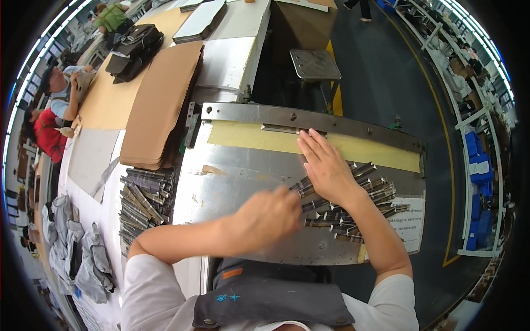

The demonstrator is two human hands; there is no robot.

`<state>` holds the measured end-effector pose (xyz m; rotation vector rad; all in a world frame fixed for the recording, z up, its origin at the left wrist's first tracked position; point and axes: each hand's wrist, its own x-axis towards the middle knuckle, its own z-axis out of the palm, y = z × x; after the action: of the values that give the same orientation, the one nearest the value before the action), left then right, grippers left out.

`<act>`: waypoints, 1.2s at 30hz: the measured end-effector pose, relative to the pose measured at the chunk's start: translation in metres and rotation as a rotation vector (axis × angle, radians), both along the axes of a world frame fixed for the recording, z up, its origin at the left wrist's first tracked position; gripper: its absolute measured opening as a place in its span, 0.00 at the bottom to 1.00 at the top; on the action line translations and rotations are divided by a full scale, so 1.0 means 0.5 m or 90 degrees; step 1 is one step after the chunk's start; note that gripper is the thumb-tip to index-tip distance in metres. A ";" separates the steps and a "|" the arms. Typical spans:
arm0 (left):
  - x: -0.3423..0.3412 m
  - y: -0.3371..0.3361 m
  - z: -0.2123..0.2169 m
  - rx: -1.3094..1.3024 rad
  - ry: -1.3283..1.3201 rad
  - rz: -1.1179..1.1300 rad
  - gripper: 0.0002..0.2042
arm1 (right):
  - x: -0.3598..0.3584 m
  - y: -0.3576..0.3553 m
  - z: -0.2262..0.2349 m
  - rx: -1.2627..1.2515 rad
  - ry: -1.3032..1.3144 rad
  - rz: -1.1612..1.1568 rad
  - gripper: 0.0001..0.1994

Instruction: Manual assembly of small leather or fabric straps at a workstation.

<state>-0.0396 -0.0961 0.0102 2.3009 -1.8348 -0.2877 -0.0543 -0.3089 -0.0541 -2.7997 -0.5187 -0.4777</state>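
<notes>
Workshop; steel worktop [237, 182] | your right hand [327, 168] flat on thin strips [359, 212]; left hand [268, 218] blurred, grip unclear | strips look light, stiff, slippery; pinch mid-length

label: white printed sheet [407, 220] | place: steel table's right edge | shape: rectangular

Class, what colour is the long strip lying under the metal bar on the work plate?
Pale yellow: the strip runs just below the metal bar, best seen in the head view.
</notes>
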 end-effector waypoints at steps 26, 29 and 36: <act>0.162 0.083 -0.064 -0.291 0.164 0.252 0.08 | -0.013 -0.012 0.032 0.239 -0.088 -0.041 0.05; 0.224 0.042 -0.108 -0.222 0.118 0.281 0.11 | -0.011 -0.007 0.056 0.236 -0.165 -0.050 0.07; 0.136 -0.046 -0.135 -0.229 -0.126 0.214 0.20 | -0.012 -0.002 0.005 0.011 0.020 0.019 0.20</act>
<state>0.0282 -0.1189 -0.0572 2.3809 -1.3926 0.3030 -0.0601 -0.3100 -0.0516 -2.7748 -0.5455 -0.4291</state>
